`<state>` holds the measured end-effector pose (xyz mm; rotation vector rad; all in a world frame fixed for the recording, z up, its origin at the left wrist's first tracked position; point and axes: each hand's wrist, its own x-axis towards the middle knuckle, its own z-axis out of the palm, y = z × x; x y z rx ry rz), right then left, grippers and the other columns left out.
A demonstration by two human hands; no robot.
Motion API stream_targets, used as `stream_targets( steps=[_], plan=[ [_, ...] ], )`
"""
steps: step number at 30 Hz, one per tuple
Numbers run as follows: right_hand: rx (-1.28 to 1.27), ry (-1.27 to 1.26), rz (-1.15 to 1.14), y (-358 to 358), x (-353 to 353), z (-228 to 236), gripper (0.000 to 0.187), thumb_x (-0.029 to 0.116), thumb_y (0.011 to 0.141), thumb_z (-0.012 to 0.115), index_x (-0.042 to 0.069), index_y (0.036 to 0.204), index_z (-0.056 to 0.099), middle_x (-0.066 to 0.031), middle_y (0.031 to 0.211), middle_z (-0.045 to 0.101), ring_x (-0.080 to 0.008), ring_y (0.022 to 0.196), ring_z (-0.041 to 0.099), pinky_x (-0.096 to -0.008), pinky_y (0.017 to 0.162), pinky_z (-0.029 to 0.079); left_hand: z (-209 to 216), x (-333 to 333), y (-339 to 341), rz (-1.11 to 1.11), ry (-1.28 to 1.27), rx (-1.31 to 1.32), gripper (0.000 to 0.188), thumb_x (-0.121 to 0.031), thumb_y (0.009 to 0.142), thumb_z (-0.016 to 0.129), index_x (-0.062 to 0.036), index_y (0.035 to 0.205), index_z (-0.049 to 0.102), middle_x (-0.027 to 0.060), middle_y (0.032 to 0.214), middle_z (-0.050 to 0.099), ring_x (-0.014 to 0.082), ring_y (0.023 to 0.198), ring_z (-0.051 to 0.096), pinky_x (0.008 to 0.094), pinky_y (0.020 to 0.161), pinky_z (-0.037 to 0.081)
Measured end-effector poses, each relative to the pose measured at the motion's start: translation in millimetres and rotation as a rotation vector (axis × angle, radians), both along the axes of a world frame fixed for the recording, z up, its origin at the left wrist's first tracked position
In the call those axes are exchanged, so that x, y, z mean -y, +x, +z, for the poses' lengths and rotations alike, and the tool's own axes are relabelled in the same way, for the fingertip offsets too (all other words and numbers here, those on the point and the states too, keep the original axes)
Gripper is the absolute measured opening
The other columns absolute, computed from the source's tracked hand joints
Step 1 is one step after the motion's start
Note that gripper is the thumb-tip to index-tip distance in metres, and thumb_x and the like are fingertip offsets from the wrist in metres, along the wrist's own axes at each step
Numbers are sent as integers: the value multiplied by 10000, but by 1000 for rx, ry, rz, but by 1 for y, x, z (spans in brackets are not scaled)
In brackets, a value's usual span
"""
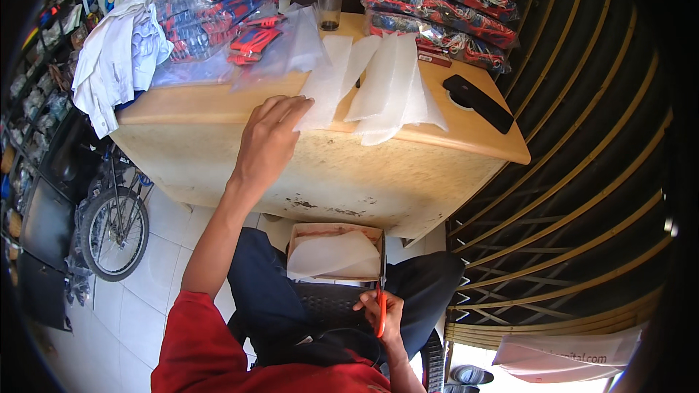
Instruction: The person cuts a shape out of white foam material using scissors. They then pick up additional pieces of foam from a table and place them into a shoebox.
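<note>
We sit at a wooden counter (pixel 189 105) with a worn, stained front panel, in a room with a white tiled floor (pixel 149 306). A folding metal gate (pixel 557 196) curves up on our right; on our left a bicycle wheel (pixel 114 236) stands near crowded shelving (pixel 36 153). White sheets (pixel 389 87) lie fanned along the counter's near edge, some drooping over it, with a dark phone (pixel 484 105) to their right.

Our left hand (pixel 269 135) reaches up to the leftmost sheet, fingers together at its margin; we cannot tell whether they pinch it. Our right hand (pixel 393 314), well apart from the left and low by our lap, is closed on the orange handles of scissors (pixel 381 313). Their dark blades are hard to make out against the box, and a chair behind the counter is partly hidden.

The open box (pixel 320 229) between our knees holds a white piece (pixel 335 255). A glass (pixel 329 6) has dark liquid at its bottom, and clear bags wrap red-and-blue goods (pixel 444 11) in stacks.
</note>
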<state>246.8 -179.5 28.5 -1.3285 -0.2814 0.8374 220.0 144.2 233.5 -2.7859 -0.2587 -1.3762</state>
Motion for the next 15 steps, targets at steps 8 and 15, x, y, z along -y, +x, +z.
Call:
stream_targets(
  steps=[8,15],
  plan=[
    [81,36,5,13,-16,23,145,130,893,684,-4,851,650,-70,700,691,-8,420,406,-194,380,282,0,22,9,24,-20,-136,693,-247,800,748,1,1362,427,209,1429,387,392,1314,374,482,1074,314],
    [57,-24,-12,17,8,11,161,141,896,676,-17,889,647,-92,699,683,-23,405,393,-196,373,276,-55,44,-38,-120,-253,337,413,-156,826,733,0,1169,563,163,1151,592,276,1014,557,369,899,432]
  ],
)
